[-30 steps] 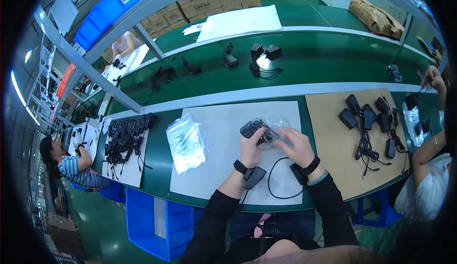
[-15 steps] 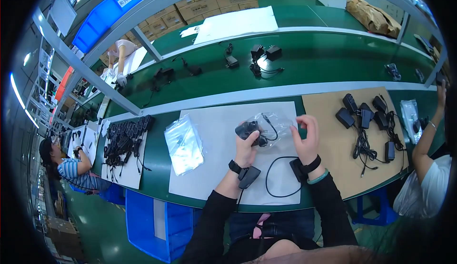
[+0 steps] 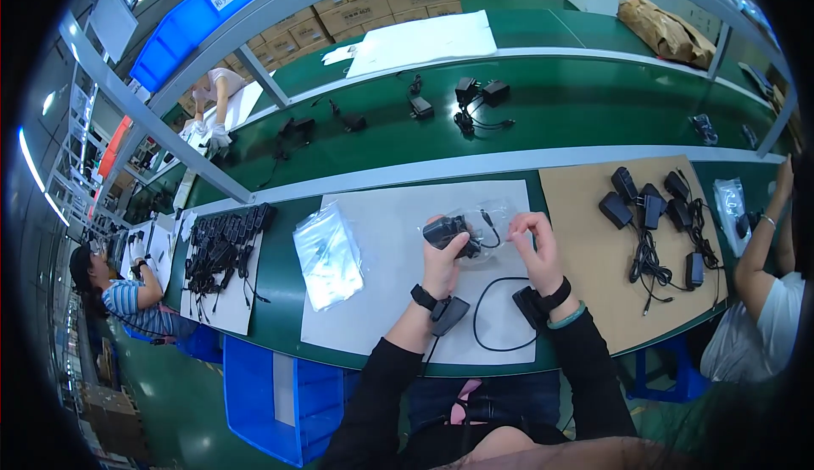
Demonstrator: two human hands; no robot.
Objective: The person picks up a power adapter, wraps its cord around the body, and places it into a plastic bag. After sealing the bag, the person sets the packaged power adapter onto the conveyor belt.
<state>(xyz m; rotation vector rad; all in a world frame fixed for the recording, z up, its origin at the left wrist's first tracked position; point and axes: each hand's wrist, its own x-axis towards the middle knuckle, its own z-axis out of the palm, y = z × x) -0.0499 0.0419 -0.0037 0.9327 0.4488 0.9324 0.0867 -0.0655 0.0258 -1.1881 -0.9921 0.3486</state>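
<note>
In my left hand is a black power adapter inside a clear plastic bag, held over the white sheet. The adapter's cable, with a plug end, shows through the film to its right. My right hand has thumb and fingertips pinched together at the bag's right edge. A stack of clear plastic bags lies left of my hands. Each wrist wears a black strap with a small dark box, and a thin black cable loops on the sheet between them.
Several black adapters with cables lie on brown cardboard at right, more in a pile at left. Adapters sit on the green belt behind a metal rail. A blue bin stands below left. Co-workers sit on both sides.
My right hand has moved slightly left and down, its fingers drawing together at the bag's edge. The adapters on the belt have shifted a little right. The right co-worker's hand has lowered.
</note>
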